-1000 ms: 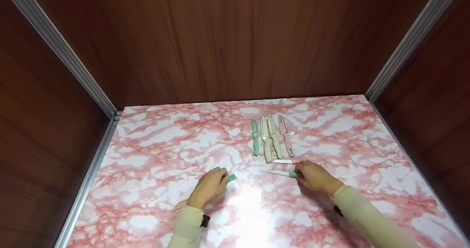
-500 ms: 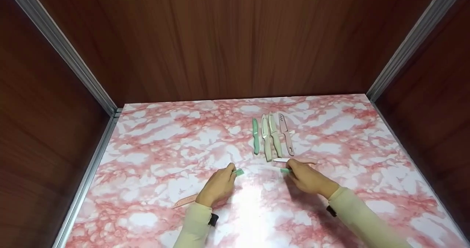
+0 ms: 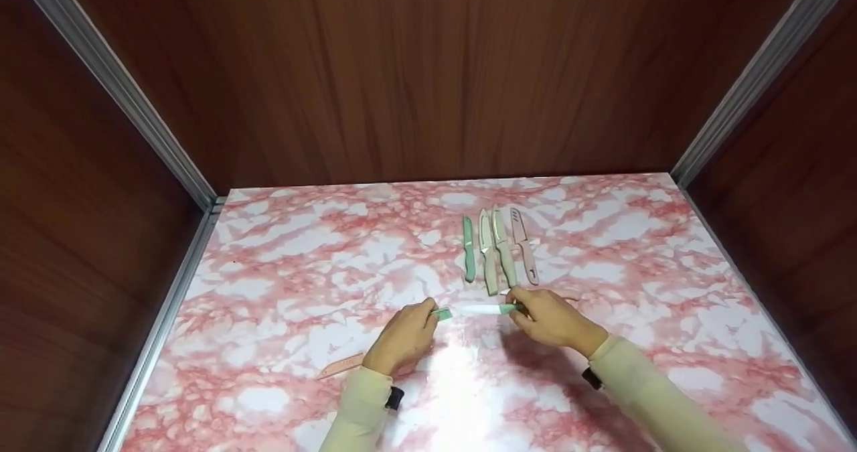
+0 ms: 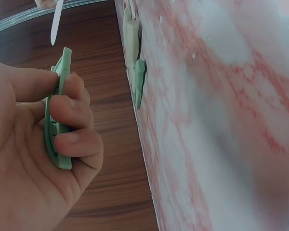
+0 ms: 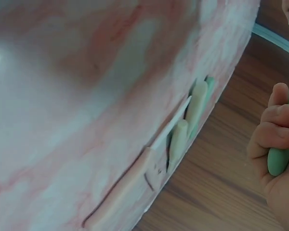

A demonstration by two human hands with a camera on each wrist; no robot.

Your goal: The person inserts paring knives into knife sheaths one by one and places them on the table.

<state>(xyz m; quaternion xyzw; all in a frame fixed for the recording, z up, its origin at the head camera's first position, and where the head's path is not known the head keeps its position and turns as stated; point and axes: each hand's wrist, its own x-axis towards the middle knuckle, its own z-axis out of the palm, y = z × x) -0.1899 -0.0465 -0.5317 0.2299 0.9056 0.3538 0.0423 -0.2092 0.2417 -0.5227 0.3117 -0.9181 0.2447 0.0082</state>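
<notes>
My left hand (image 3: 404, 335) grips a green blade sheath (image 4: 66, 57), its fingers curled round it and one end sticking out toward the right. My right hand (image 3: 554, 318) holds a knife by its green handle (image 5: 280, 161). The knife's white blade (image 3: 482, 309) points left at the sheath's end, with a small gap between them in the left wrist view. Behind the right hand lies a bare pink-handled knife (image 5: 123, 187), partly hidden in the head view. A pink sheath (image 3: 341, 365) rests beside the left wrist.
Beyond the hands, a row of sheathed knives lies on the marbled table (image 3: 281, 271): a green one (image 3: 469, 251), two cream ones (image 3: 491, 264) and a pink one (image 3: 527, 254). Brown wood-grain panels (image 3: 428, 77) enclose the back and sides.
My right hand has moved left with the green-handled knife, leaving the pink-handled knife on the table. My left hand has shifted right with the green sheath, bringing blade and sheath close together.
</notes>
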